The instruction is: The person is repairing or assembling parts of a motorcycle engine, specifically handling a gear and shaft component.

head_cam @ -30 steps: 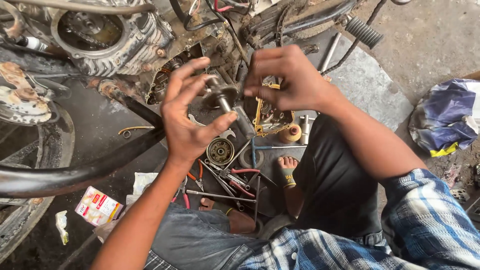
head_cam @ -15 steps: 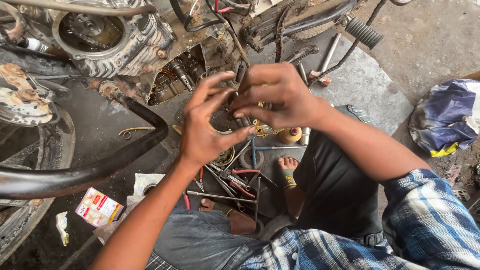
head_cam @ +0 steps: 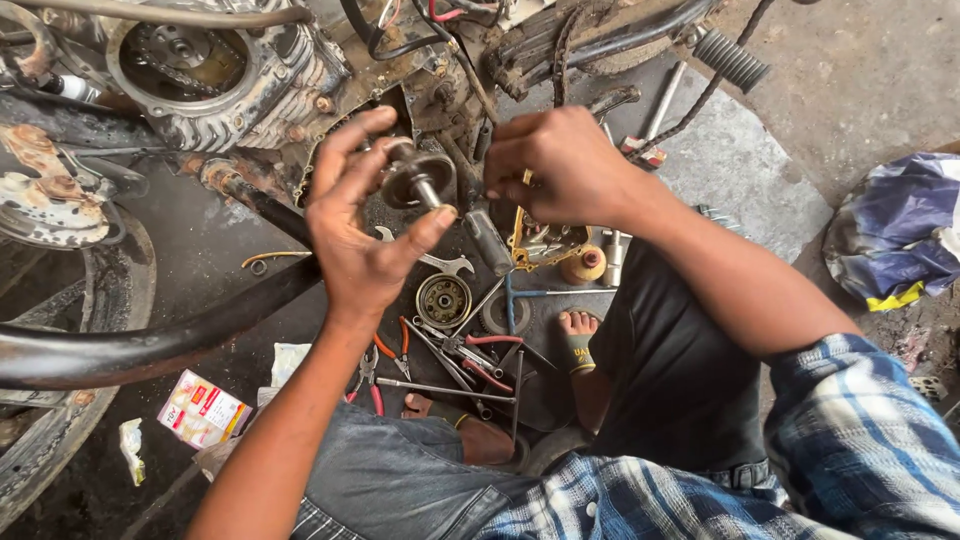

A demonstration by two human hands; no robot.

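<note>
Grease covers both hands above a stripped motorcycle engine. The left hand is half open, fingers spread, thumb and fingertips cradling a round metal part with a short shaft, held up in the air just in front of the engine's open side. The right hand is curled, knuckles up, just right of that part; its fingertips are hidden, so I cannot tell whether it grips anything or touches the part. A ring shows on one finger. Below the hands, tools lie scattered on the dark floor: a spanner, a round bearing-like piece, a gear, red-handled pliers, a T-handled wrench and a long thin rod. A brass-coloured plate sits just under the right hand, with a small tan cylinder beside it. The person's bare feet rest among the tools. A black tube runs across the left, over a tyre. A small red and white carton lies near it. A crumpled blue and white bag lies well apart at right, on the concrete.
</note>
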